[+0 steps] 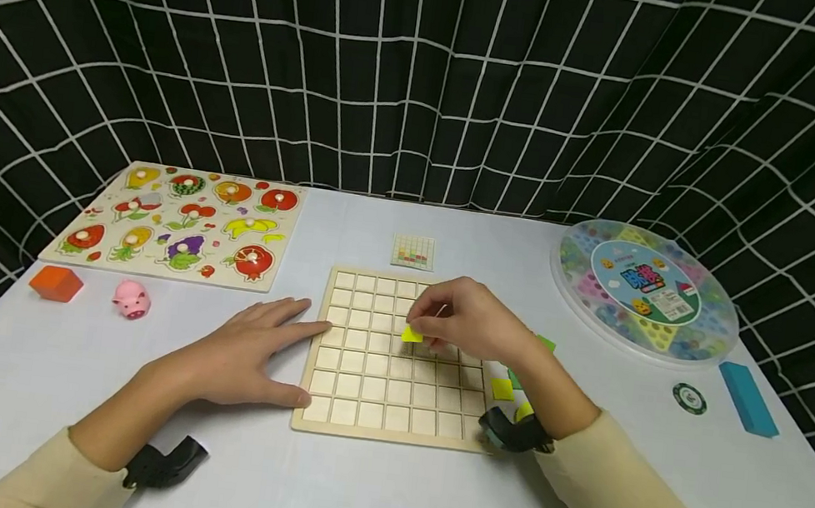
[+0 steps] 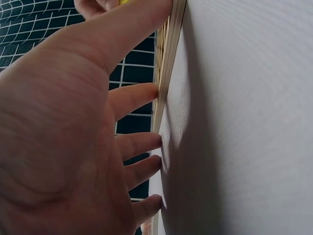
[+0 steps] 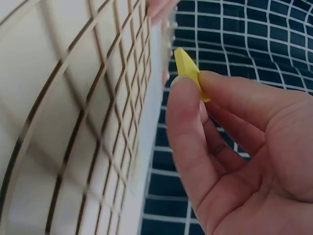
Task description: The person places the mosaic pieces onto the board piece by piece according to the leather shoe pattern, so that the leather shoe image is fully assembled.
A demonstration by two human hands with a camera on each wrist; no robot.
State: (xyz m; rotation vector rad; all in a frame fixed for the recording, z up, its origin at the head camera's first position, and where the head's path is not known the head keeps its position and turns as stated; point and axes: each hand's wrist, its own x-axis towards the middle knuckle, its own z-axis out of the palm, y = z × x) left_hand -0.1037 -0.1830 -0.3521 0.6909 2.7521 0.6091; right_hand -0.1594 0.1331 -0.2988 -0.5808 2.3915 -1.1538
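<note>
A wooden grid board [image 1: 347,385] with square cells lies on the white table. My left hand [image 1: 245,353] spreads its fingers at the board's left edge, thumb and index fingertip touching the rim; the left wrist view shows the other fingertips on the tabletop. Between thumb and fingers, my right hand [image 1: 471,320] pinches a yellow square tile [image 1: 412,334] over the board's upper middle. The tile [image 3: 188,71] appears tilted and off the cells in the right wrist view. Right of the board lie another yellow tile [image 1: 502,389] and a green tile [image 1: 547,343], partly hidden by the right forearm.
Behind the board lies a small pattern card [image 1: 413,251]. At left are a fruit puzzle board [image 1: 177,219], an orange block [image 1: 57,284] and a pink pig [image 1: 132,300]. To the right are a round clear case [image 1: 645,289], a poker chip [image 1: 689,398] and a blue block [image 1: 749,399].
</note>
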